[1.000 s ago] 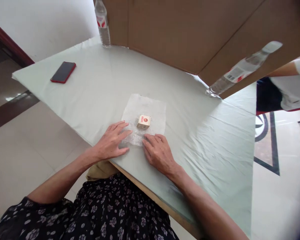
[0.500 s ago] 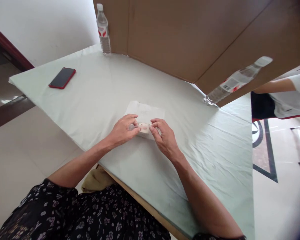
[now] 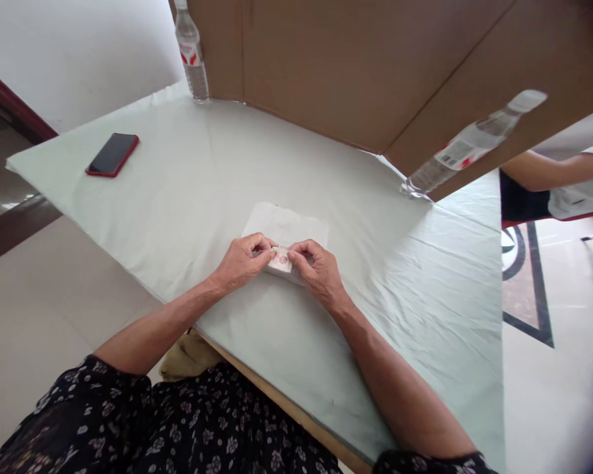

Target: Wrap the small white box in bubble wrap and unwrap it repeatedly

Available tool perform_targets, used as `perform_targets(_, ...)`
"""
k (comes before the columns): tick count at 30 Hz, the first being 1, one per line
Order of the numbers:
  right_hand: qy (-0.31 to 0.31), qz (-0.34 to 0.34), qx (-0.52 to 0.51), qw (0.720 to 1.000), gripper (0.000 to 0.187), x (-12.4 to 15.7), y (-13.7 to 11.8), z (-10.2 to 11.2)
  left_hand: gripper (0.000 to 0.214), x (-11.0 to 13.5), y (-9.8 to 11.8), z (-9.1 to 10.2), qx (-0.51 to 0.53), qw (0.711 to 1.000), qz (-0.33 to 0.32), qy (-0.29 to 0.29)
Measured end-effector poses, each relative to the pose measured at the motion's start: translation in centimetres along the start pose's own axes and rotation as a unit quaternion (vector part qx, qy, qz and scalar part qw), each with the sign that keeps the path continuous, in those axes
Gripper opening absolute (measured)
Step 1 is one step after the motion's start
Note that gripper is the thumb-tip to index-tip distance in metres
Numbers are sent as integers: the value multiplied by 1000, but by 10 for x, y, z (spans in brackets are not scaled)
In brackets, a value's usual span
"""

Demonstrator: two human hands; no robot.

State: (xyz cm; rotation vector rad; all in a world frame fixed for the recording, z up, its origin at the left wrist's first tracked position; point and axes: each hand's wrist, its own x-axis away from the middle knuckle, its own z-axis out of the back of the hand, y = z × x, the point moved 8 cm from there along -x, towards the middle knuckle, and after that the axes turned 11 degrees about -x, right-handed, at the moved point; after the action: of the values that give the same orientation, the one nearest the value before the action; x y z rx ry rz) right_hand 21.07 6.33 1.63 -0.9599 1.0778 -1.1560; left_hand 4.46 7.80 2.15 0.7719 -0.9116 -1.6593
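Observation:
Between my two hands is a small pale piece with reddish marks [image 3: 281, 259]; its material is too small to make out. My left hand [image 3: 244, 262] pinches its left edge between thumb and fingers. At the right edge, the thumb and index finger of my right hand [image 3: 320, 271] pinch it too. Fingertips cover both of its sides. Beneath and behind the hands a white paper sheet [image 3: 287, 222], like a tissue, lies spread on the pale green tablecloth [image 3: 202, 178].
A red-cased phone [image 3: 112, 155] lies at the left. Brown cardboard panels [image 3: 316, 72] stand along the back, with a water bottle [image 3: 192, 59] at the left and another water bottle [image 3: 474, 146] at the right. Beyond the panel shows a person's arm [image 3: 548, 171].
My hands have come closer together, and less of the pale piece's width shows between my fingertips. The camera view has shifted slightly.

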Motion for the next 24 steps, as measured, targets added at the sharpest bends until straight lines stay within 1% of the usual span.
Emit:
perform_targets(7, 23, 10, 29, 999, 18, 14, -2, 3, 17, 10, 3, -5, 10, 1000, -14, 8)
perform_targets(13, 24, 27, 52, 998, 18, 15, -3, 1, 17, 12, 1, -5, 10, 1000, -13, 25)
perform_targets(24, 32, 34, 80, 996, 18, 15, -1, 1, 17, 10, 0, -3, -9, 1000, -3, 28)
